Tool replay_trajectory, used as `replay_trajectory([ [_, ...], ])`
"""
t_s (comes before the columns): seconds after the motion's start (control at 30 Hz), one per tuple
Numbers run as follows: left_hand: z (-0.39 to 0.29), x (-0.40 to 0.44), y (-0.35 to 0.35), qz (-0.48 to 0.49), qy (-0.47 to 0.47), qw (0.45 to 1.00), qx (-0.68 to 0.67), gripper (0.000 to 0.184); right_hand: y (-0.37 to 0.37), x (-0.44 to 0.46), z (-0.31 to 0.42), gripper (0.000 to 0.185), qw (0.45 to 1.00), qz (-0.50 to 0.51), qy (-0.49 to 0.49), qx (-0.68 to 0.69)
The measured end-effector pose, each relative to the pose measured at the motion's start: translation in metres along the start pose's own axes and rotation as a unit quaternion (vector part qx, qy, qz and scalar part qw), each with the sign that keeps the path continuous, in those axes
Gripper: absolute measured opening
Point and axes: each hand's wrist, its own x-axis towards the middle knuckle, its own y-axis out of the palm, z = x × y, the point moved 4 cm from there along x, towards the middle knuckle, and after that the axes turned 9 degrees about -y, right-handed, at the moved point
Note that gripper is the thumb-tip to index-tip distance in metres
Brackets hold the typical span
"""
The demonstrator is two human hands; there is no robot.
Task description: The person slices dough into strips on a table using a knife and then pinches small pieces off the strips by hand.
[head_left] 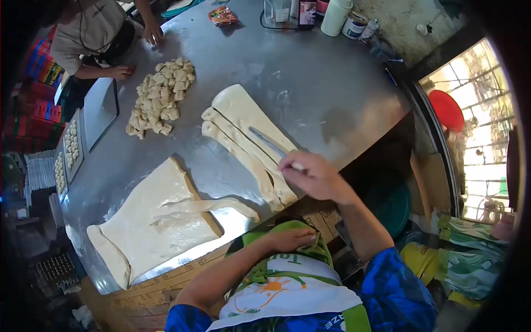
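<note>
My right hand [312, 174] is closed round the light handle of a knife [266, 141]. Its blade lies over a long slab of dough [238, 108], pointing away from me. Beside the slab on its left run narrow dough strips [235, 146], parted by dark cut lines and reaching the table's near edge. My left hand [293, 240] rests on my apron at the waist, fingers laid flat, holding nothing. A wide dough sheet [144, 205] covers the table to the left, with a loose dough strip [229, 203] lying across it.
Cut dough pieces [163, 91] are heaped on the metal table [326, 83]. Another person [99, 33] stands at the far left edge, hands on the table. Trays of small dough balls [72, 144] lie at left. A phone [307, 14], containers [336, 16] and a packet [223, 16] stand at the back.
</note>
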Motion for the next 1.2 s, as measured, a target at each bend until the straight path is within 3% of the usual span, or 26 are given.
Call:
replay_trajectory([
  [0.03,0.020,0.007,0.004,0.038,-0.019,0.996,0.082,0.049,0.018,0.008,0.003,0.007,0.990,0.080,-0.011,-0.113],
  [0.1,0.053,0.006,-0.011,0.068,-0.075,0.988,0.112,0.060,0.052,0.006,-0.015,0.017,0.951,0.175,0.010,-0.255],
  [0.2,0.075,-0.042,-0.012,0.017,-0.111,0.985,0.130,0.058,0.110,-0.011,-0.078,0.035,0.839,0.351,0.082,-0.407],
  [0.27,0.084,-0.078,-0.020,-0.038,-0.139,0.976,0.161,0.056,0.133,-0.048,-0.144,0.041,0.883,0.262,-0.065,-0.383],
  [0.33,0.082,-0.112,-0.041,-0.082,-0.162,0.964,0.193,0.054,0.143,-0.050,-0.124,0.040,0.857,0.247,0.041,-0.450],
  [0.37,0.066,-0.139,-0.051,-0.124,-0.112,0.977,0.129,0.050,0.148,-0.055,-0.135,0.038,0.833,0.239,0.106,-0.488],
  [0.43,0.006,-0.192,-0.073,-0.171,-0.138,0.975,0.045,0.053,0.147,-0.049,-0.136,0.036,0.851,0.220,0.086,-0.469],
  [0.47,0.009,-0.196,-0.079,-0.172,-0.133,0.975,0.050,0.053,0.148,-0.044,-0.135,0.034,0.869,0.211,0.060,-0.444],
  [0.53,0.008,-0.205,-0.101,-0.419,-0.040,0.874,0.241,0.057,0.152,-0.036,-0.127,0.029,0.900,0.196,0.004,-0.389],
  [0.6,0.013,-0.192,-0.116,-0.425,0.005,0.880,0.213,0.057,0.149,-0.005,-0.047,0.020,0.941,0.164,-0.096,-0.280],
  [0.63,0.014,-0.184,-0.122,-0.425,0.043,0.886,0.181,0.057,0.150,0.007,-0.020,0.020,0.940,0.164,-0.099,-0.284],
  [0.7,0.009,-0.177,-0.132,-0.424,0.123,0.889,0.120,0.058,0.150,0.025,0.045,0.020,0.906,0.029,-0.357,-0.224],
  [0.77,0.002,-0.178,-0.126,-0.448,0.144,0.872,0.134,0.058,0.154,0.034,0.070,0.022,0.915,-0.031,-0.380,-0.133],
  [0.87,-0.013,-0.185,-0.110,-0.513,0.194,0.820,0.165,0.059,0.175,0.034,0.066,0.017,0.934,0.000,-0.355,-0.037],
  [0.9,-0.034,-0.187,-0.103,-0.480,0.200,0.842,0.143,0.059,0.178,0.033,0.064,0.017,0.931,0.003,-0.362,-0.035],
  [0.97,-0.048,-0.185,-0.097,-0.446,0.204,0.862,0.127,0.059,0.187,0.033,0.047,0.017,0.958,0.070,-0.272,-0.051],
  [1.03,-0.024,-0.180,-0.101,-0.520,0.143,0.811,0.226,0.054,0.191,0.040,0.026,0.018,0.973,0.135,-0.177,-0.068],
  [1.1,-0.032,-0.200,-0.112,-0.541,0.251,0.802,0.029,0.052,0.189,0.072,0.021,0.023,0.954,0.157,-0.249,-0.062],
  [1.13,-0.040,-0.201,-0.111,-0.544,0.251,0.800,0.028,0.052,0.184,0.081,0.033,0.023,0.953,0.161,-0.250,-0.062],
  [1.2,-0.046,-0.217,-0.121,-0.643,0.275,0.693,-0.177,0.047,0.168,0.088,0.077,0.025,0.864,0.004,-0.467,-0.189],
])
